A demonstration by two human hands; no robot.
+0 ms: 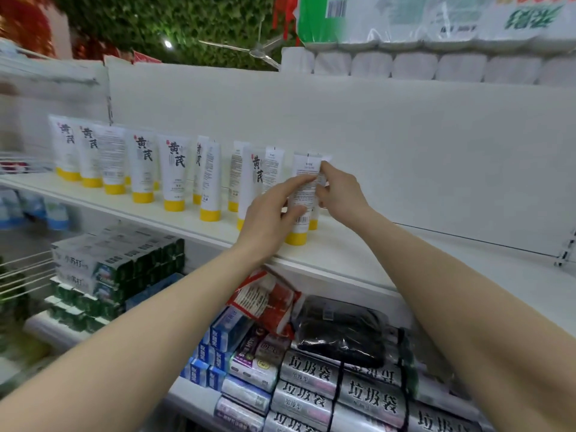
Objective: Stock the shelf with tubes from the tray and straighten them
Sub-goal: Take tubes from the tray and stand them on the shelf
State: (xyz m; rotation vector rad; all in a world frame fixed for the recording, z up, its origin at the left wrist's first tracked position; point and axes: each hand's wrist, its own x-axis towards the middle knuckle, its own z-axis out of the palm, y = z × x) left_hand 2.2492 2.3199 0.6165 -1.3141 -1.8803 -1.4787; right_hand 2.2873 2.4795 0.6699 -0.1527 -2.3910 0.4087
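Several white tubes with yellow caps (174, 177) stand cap-down in a row on the white shelf (343, 251). Some face front with black characters, others show their printed backs. At the row's right end my left hand (269, 213) grips the front tube (304, 194) between thumb and fingers. My right hand (338, 188) pinches the top edge of the rightmost tubes from the right side; which of them it holds I cannot tell. Another tube stands just behind, mostly hidden. No tray is in view.
To the right of my hands the shelf is bare up to a bracket (565, 251). Toilet paper packs (436, 32) sit on top. Below lie boxed toothpaste (118, 269), silver bag rolls (336, 388) and a dark packet (343, 332).
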